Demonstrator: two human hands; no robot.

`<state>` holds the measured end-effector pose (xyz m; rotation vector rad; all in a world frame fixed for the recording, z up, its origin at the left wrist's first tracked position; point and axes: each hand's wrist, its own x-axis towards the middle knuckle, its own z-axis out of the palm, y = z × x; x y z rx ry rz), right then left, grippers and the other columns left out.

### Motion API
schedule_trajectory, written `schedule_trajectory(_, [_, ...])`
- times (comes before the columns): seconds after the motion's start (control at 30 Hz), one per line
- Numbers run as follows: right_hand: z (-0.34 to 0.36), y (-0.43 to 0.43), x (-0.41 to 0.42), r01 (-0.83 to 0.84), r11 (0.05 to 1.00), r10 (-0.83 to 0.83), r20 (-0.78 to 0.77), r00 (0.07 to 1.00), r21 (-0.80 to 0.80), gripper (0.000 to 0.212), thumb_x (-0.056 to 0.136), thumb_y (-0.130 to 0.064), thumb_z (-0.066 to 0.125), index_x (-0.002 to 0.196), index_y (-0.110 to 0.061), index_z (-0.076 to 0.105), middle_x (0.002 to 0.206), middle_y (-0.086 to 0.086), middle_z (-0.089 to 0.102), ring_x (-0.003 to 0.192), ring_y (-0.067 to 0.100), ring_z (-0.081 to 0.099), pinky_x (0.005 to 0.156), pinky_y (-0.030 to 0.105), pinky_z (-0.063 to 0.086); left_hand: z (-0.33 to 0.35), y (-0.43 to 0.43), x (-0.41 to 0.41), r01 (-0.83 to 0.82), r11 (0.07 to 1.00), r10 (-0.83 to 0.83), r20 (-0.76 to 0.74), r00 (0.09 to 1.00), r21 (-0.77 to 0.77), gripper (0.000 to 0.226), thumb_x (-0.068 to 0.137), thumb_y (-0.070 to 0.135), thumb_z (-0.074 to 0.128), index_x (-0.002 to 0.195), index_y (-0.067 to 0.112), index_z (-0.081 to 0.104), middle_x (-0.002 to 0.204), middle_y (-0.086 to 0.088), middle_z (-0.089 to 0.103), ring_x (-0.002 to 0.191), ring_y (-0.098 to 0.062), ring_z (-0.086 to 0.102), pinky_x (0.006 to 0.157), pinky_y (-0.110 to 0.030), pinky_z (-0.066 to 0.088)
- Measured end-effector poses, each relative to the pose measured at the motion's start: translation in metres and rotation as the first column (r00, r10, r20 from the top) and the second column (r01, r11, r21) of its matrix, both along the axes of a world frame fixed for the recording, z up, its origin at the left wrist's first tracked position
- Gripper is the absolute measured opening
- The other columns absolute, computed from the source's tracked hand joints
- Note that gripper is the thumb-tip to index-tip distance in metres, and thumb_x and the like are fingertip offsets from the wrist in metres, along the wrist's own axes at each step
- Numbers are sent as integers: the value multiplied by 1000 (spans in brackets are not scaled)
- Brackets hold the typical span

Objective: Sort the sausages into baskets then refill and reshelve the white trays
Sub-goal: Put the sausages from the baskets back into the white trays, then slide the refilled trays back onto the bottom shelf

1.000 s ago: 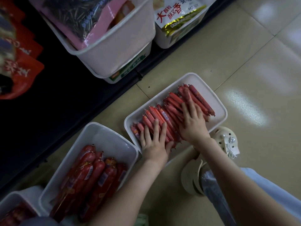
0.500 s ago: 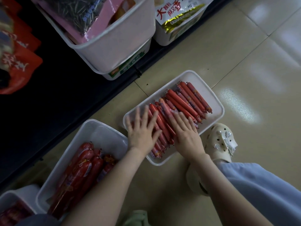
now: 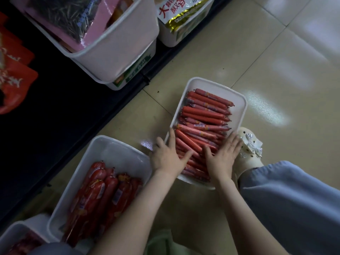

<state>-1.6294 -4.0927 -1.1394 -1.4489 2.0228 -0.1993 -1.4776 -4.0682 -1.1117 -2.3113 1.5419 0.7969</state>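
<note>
Since the earlier frame, your white tray (image 3: 239,100) has swung round on the floor tiles (image 3: 202,52). Its long axis now runs near-to-far rather than diagonally. The thin sausages (image 3: 204,115) lie crosswise in it, ends pointing left and right. Your left hand (image 3: 166,159) and right hand (image 3: 222,157) flank its near end, fingers straight, clasping nothing.

Right: white tray (image 3: 241,107), smooth plastic, soft sheen seen on rim. In it: thin sausages (image 3: 204,115), wrapped in glossy red film, highlights seen along casings. Near left: second tray (image 3: 114,144), same smooth white plastic. Inside: thick sausages (image 3: 99,192), shiny red casing, printed labels. Far right: floor tiles (image 3: 276,61), polished, light patches reflected. Far left: bins (image 3: 127,52), smooth matt plastic. Far centre: snack bag (image 3: 176,13), glossy, foil-like. Near right: shoe (image 3: 248,157), moulded, matt cream; trouser leg (image 3: 294,199), soft matt cloth.
</note>
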Motion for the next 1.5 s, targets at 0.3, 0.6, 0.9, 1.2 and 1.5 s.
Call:
schedule_trajectory(0.3, [4, 0, -16, 66, 997, -75, 221, 972, 45, 106, 79, -36, 74, 153, -16, 1, 160, 1, 10, 146, 15, 15, 118, 37, 21, -25, -13, 10, -538, 837, 401, -781, 479, 100, 80, 72, 32, 82, 138, 29, 36, 109, 29, 49, 100, 5, 51, 81, -12, 40])
schedule_trajectory(0.6, [28, 1, -4, 43, 990, -84, 309, 947, 136, 97, 79, -31, 72, 148, -41, 5, 149, -18, 34, 128, 13, 47, 107, 40, 36, -26, 0, 15, -554, 823, 387, -837, 387, 124, 79, 70, 33, 83, 137, 37, 41, 117, 19, 62, 106, 4, 59, 96, -31, 48])
schedule_trajectory(0.9, [121, 23, 23, -9, 997, -16, 338, 941, 72, 88, 80, -34, 71, 145, -47, 12, 138, -21, 47, 122, 11, 51, 101, 33, 37, 54, 35, 44, -655, 741, 387, -892, 233, 150, 77, 59, 54, 85, 126, 43, 49, 115, 13, 67, 107, -10, 65, 94, -45, 51])
schedule_trajectory(1.2, [241, 78, 71, -41, 997, 65, 473, 879, -61, 81, 73, -33, 74, 135, -52, 25, 111, -26, 61, 107, 11, 61, 98, 49, 45, 193, 97, 91, -684, 729, 191, -947, 259, -40, 66, 69, 42, 83, 126, 36, 51, 115, 10, 68, 105, -10, 65, 94, -44, 51])
schedule_trajectory(1.5, [275, 145, 134, -323, 944, 308, 537, 785, -69, 62, 56, -48, 69, 111, -52, 41, 104, -18, 66, 98, 18, 64, 93, 54, 46, 248, 214, 138, -846, 533, 197, -967, 163, -34, 57, 73, 30, 82, 122, 41, 55, 110, 13, 70, 101, -8, 67, 94, -42, 52])
